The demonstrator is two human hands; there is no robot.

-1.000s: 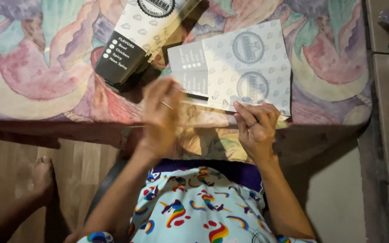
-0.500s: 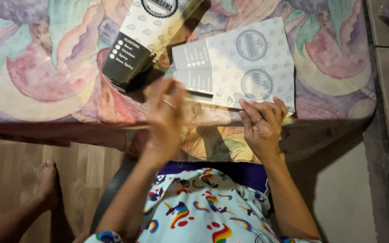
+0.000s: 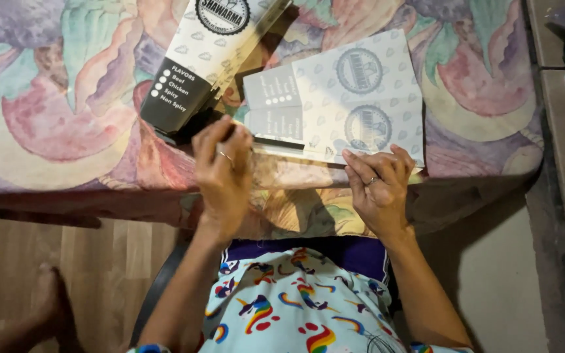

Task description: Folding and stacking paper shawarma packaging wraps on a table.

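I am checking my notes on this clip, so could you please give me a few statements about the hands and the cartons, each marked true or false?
1. The right hand presses on the near edge of the flat pale carton sheet. True.
2. The left hand lies on the wooden floor. False: it is at the table edge by the folded carton.
3. The tablecloth is plain white. False: it has a colourful floral pattern.
4. Each hand wears a ring. True.

folded carton [image 3: 214, 62] cut off at top edge, flat carton's [image 3: 348, 98] near edge under hands
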